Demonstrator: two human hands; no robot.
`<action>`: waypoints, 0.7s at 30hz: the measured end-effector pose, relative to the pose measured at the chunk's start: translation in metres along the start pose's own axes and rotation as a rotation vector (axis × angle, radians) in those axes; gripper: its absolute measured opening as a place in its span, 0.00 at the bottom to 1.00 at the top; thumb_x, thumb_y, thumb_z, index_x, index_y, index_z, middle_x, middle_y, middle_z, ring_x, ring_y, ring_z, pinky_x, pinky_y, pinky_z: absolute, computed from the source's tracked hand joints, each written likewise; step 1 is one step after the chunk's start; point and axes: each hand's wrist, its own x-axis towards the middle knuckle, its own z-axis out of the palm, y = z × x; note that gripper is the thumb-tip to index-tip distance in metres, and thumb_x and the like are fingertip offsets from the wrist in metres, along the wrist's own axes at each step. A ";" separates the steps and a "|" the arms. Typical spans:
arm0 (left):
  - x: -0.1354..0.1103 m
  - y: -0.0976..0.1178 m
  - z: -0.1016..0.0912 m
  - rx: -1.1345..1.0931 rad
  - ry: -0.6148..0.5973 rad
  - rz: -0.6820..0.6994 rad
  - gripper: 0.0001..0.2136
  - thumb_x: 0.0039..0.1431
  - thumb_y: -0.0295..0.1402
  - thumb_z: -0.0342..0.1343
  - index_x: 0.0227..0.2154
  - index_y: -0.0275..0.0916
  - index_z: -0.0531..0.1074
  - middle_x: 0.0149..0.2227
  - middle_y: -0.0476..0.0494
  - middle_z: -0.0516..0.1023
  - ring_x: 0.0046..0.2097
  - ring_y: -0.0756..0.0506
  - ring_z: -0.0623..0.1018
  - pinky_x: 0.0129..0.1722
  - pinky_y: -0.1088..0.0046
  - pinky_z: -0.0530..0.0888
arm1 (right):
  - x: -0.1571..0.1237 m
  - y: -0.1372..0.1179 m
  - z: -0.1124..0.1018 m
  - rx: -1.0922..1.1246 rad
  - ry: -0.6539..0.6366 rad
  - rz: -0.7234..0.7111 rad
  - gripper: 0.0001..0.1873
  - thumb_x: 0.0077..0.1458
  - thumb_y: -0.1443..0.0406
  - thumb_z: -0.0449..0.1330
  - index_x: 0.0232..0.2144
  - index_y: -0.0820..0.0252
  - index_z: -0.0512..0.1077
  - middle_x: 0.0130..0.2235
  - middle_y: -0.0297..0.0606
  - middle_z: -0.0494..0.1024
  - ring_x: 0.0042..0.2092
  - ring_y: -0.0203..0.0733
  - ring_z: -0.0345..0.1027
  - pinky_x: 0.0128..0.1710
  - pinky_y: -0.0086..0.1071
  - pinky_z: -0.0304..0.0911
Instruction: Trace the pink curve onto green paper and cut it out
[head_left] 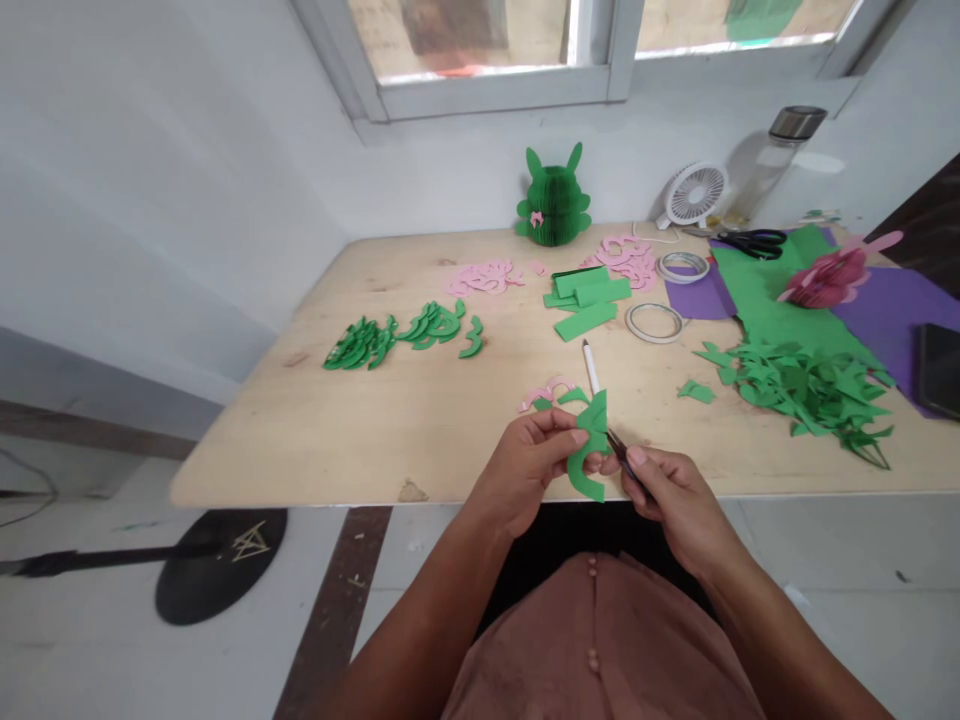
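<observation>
Between the thumb and fingers of my left hand point(529, 465) is a piece of green paper point(589, 470), partly cut into a curve. My right hand point(671, 495) grips a pair of scissors point(621, 458) whose blades meet the paper's right edge. Just beyond my hands lie a pink paper cut-out point(551, 392), small green scraps and a white pen point(591, 365). Folded green paper strips point(592, 292) are stacked farther back. On the left, curved green cut-outs point(431, 325) lie in overlapping groups.
Green offcuts point(814, 390) are heaped at the right near a phone point(939, 368). Behind are tape rolls point(655, 323), black-handled scissors point(754, 243), a small fan point(696, 193), a glass bottle point(776, 165), pink cut-outs point(484, 277) and a green honeycomb paper figure point(555, 200). The table's front edge point(300, 503) is close.
</observation>
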 end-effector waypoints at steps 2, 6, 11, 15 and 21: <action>-0.001 0.000 0.001 0.004 0.006 -0.008 0.13 0.41 0.33 0.68 0.25 0.35 0.69 0.25 0.51 0.73 0.27 0.52 0.74 0.31 0.75 0.69 | -0.001 -0.001 0.000 -0.021 -0.006 -0.011 0.25 0.53 0.46 0.57 0.21 0.62 0.69 0.17 0.27 0.55 0.20 0.29 0.41 0.20 0.29 0.36; -0.001 -0.001 0.002 0.000 0.004 -0.023 0.13 0.40 0.33 0.68 0.25 0.35 0.69 0.24 0.51 0.73 0.26 0.52 0.73 0.31 0.75 0.68 | -0.002 -0.005 0.000 -0.046 -0.013 -0.027 0.27 0.53 0.46 0.57 0.15 0.59 0.61 0.16 0.27 0.54 0.19 0.30 0.41 0.20 0.29 0.37; -0.001 -0.001 0.002 0.004 -0.021 -0.020 0.12 0.41 0.32 0.68 0.25 0.35 0.69 0.24 0.51 0.73 0.27 0.52 0.73 0.32 0.75 0.69 | -0.002 -0.009 0.000 -0.059 -0.028 -0.036 0.27 0.52 0.46 0.58 0.14 0.59 0.61 0.16 0.27 0.54 0.19 0.30 0.41 0.20 0.29 0.37; -0.001 -0.002 0.002 0.020 -0.032 -0.024 0.11 0.42 0.32 0.67 0.24 0.35 0.69 0.24 0.51 0.73 0.27 0.52 0.73 0.32 0.75 0.69 | -0.001 -0.010 0.000 -0.063 -0.031 -0.034 0.27 0.52 0.47 0.58 0.14 0.60 0.62 0.16 0.27 0.54 0.19 0.29 0.41 0.20 0.29 0.37; 0.001 -0.005 0.001 0.035 -0.019 -0.015 0.11 0.42 0.33 0.67 0.25 0.35 0.70 0.24 0.51 0.73 0.27 0.52 0.73 0.32 0.74 0.69 | 0.000 -0.009 -0.001 -0.116 -0.015 -0.054 0.26 0.52 0.47 0.58 0.17 0.62 0.70 0.16 0.27 0.54 0.20 0.30 0.43 0.20 0.28 0.40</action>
